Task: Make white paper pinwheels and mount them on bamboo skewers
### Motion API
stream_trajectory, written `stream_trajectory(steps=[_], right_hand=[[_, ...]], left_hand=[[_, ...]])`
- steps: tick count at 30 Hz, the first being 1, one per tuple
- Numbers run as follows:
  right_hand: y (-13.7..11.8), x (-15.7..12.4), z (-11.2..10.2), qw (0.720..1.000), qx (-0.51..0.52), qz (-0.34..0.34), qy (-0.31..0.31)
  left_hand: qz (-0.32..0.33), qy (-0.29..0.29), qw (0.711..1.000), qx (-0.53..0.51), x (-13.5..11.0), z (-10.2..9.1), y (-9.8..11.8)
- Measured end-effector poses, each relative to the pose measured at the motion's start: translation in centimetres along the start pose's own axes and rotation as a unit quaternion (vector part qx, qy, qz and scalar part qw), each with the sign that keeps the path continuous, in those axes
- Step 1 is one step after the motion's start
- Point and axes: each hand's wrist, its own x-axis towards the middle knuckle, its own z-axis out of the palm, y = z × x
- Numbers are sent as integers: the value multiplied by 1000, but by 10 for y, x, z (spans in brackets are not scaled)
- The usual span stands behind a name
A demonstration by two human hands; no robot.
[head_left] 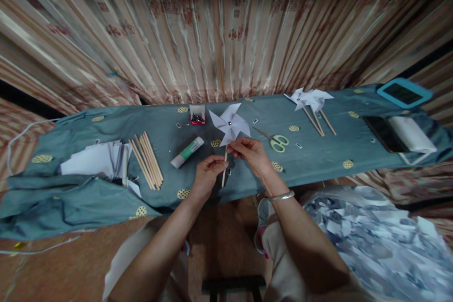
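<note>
A white paper pinwheel [229, 125] with a metal pin at its centre stands on a thin wooden stick [224, 170] over the blue-grey cloth of the table [318, 151]. My left hand [207, 175] is closed around the stick just below the wheel. My right hand [250, 152] pinches the lower edge of the paper wheel where it meets the stick. A silver bangle sits on my right wrist.
To the left lie a bundle of wooden sticks [146, 160], a stack of white paper [95, 160] and a glue stick [187, 152]. A small box of pins [197, 115], green-handled scissors [276, 141], finished pinwheels [311, 101], a phone [381, 133] and a blue-framed tablet [403, 93] are also on the table.
</note>
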Motion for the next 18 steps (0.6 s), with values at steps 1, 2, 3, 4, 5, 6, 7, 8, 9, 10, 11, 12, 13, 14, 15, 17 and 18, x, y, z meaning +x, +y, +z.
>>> stream_trajectory(steps=[1, 2, 3, 4, 5, 6, 7, 8, 9, 10, 11, 12, 13, 14, 15, 17, 18], right_hand=[[1, 0, 1, 1000, -4, -2, -4], [2, 0, 2, 1000, -9, -4, -8], [2, 0, 3, 1000, -16, -8, -13], [3, -1, 4, 999, -24, -13, -20], [2, -2, 5, 999, -32, -16, -27], [2, -4, 5, 998, -41, -19, -36], [0, -6, 5, 997, -50, -19, -47], [-3, -7, 3, 997, -56, -17, -56], [-6, -8, 1, 996, -57, -14, -62], [-9, -9, -3, 997, -51, -13, -58], [-13, -8, -8, 998, -38, -18, -41], [-16, -7, -13, 999, -18, -29, -9], [-18, -4, -19, 998, 7, -52, 42], [-20, -1, -25, 992, 30, -78, 97], [-21, 2, -30, 983, 43, -101, 150], [-21, 8, -39, 967, 48, -122, 219], [-20, 10, -41, 966, 46, -117, 227]], left_hand=[[0, 0, 1000, 0, 0, 0, 0], [1, 1, 1000, -2, 1, 0, 0], [1, 3, 1000, -6, 1, 0, 0], [0, 5, 1000, -10, 1, 0, 0], [-3, 5, 1000, -14, 1, 0, 1], [-5, 6, 1000, -17, 1, 0, 1], [-6, 5, 1000, -19, 1, 0, 2], [-7, 4, 1000, -20, 1, 0, 2], [-8, 4, 1000, -21, 0, -1, 3], [-10, 5, 1000, -22, 0, -1, 3], [-13, 7, 1000, -24, 0, -1, 3], [-16, 8, 1000, -26, 0, -2, 2], [-20, 7, 999, -25, 0, -3, 2], [-23, 3, 999, -24, 0, -3, 2], [-26, -2, 999, -21, -1, -3, 1], [-33, -18, 999, -12, -2, -3, 2], [-36, -27, 999, -6, -2, -3, 2]])
